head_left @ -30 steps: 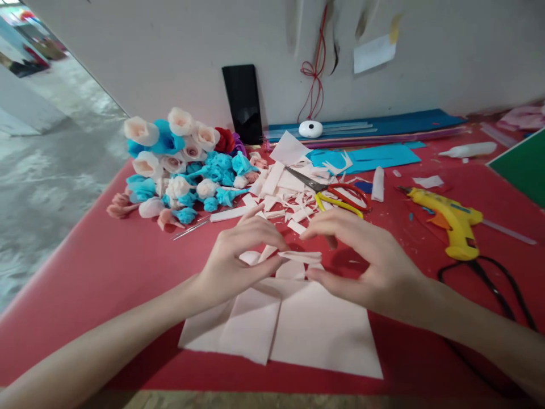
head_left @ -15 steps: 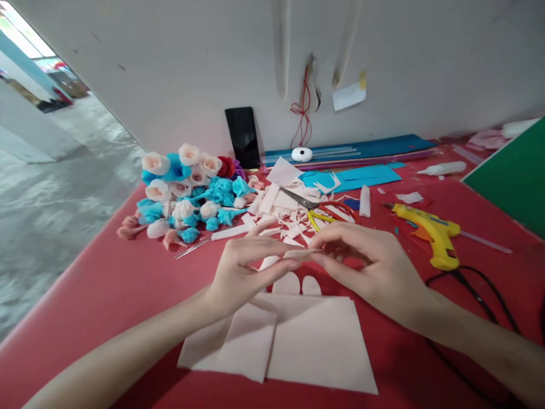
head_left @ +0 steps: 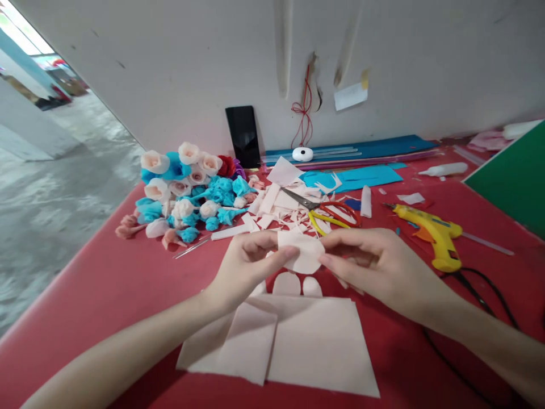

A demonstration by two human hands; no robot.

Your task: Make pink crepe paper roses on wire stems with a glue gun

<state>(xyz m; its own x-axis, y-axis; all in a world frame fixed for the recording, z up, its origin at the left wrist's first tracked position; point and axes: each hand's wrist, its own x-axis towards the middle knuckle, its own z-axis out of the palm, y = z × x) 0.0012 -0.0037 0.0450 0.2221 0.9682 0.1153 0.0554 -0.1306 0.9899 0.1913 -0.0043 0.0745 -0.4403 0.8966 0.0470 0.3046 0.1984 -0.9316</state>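
Between my hands is a pale pink paper petal (head_left: 307, 255), rounded along its lower edge and facing me. My left hand (head_left: 244, 270) pinches its left side, thumb in front and fingers behind. At the right edge, my right hand (head_left: 374, 261) grips it between thumb and fingertips. Just below lie more rounded petals (head_left: 286, 284) on the red table. Nearer me are flat pale pink paper sheets (head_left: 319, 346), one folded piece overlapping a larger one.
Paper flowers (head_left: 183, 193) in white, blue and red are heaped at the left. Scissors (head_left: 323, 210) rest on paper scraps (head_left: 272, 201). A yellow glue gun (head_left: 434, 233) with a black cord lies at the right. A phone (head_left: 242, 136) leans on the wall.
The petal, seen almost edge-on before, has turned so its broad face shows. My right-hand fingers have shifted to its right edge; my left hand still pinches the other side.
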